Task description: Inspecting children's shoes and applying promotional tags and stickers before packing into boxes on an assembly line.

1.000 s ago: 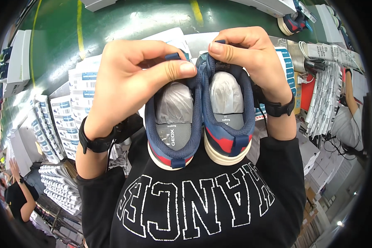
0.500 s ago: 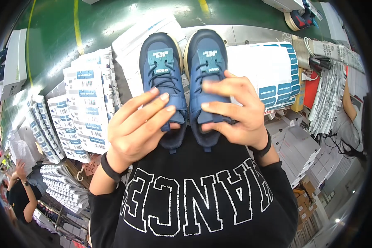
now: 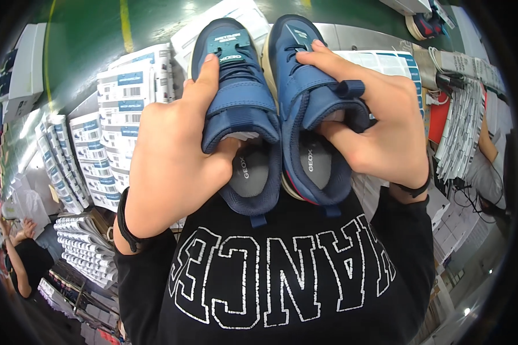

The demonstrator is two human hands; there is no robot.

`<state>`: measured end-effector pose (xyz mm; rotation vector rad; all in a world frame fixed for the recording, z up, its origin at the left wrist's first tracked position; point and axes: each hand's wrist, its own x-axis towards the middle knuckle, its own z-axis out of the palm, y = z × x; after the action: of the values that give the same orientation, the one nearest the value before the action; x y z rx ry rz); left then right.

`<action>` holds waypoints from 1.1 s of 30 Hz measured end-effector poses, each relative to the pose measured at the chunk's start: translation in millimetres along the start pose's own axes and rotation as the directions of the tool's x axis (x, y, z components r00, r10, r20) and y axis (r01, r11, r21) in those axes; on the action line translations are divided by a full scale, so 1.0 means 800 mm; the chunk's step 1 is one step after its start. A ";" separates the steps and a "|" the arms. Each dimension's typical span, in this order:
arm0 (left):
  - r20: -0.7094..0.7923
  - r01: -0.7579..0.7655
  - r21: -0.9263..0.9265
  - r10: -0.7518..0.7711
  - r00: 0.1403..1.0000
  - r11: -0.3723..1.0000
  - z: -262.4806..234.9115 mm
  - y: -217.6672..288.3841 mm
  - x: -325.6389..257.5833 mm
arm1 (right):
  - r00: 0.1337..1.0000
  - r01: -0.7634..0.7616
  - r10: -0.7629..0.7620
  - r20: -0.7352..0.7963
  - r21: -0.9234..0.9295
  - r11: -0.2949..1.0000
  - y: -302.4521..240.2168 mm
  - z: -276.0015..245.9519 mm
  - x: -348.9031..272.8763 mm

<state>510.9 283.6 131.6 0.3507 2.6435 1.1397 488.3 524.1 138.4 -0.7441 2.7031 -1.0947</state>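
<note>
Two blue sneakers with dark laces, a strap and pale soles are side by side in front of my chest, toes pointing away. My left hand (image 3: 170, 149) is closed on the left sneaker (image 3: 240, 99), its thumb inside the opening and a finger along the outer side. The right sneaker (image 3: 299, 83) is gripped by my right hand (image 3: 391, 126), with the thumb in its opening and fingers over the upper. A teal tag (image 3: 231, 47) sits on the laces of the left sneaker; another tag (image 3: 298, 35) shows on the right one. Grey insoles are visible inside both.
Stacks of printed label sheets (image 3: 121, 109) stand at left, with more blue-and-white sheets (image 3: 385, 57) behind my right hand. Bundled papers (image 3: 460, 132) and cables lie at right. Another shoe (image 3: 423, 26) is at far right. A person (image 3: 26, 253) works at far left.
Both sneakers have come up closer to me and look larger. My fingers have shifted from the laces and tongues to a grip around the sides, thumbs inside the openings.
</note>
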 end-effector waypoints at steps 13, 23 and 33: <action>-0.253 -0.093 -0.489 -0.038 0.967 0.867 -0.099 0.009 -0.048 | 0.948 0.244 0.010 -0.317 0.749 0.616 -0.024 0.019 0.017; -0.470 -0.189 -0.647 -0.192 0.861 0.739 -0.087 0.013 0.005 | 0.949 0.155 0.240 -0.203 0.967 0.204 -0.040 0.044 0.046; -0.517 -0.253 -0.814 -0.451 0.728 0.523 -0.105 -0.051 -0.075 | 0.954 -0.129 0.278 0.111 0.990 0.050 -0.014 0.089 0.105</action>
<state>536.3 181.3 165.0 -0.5627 2.0225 2.7316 441.0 432.5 99.3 0.0347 1.2217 -2.4147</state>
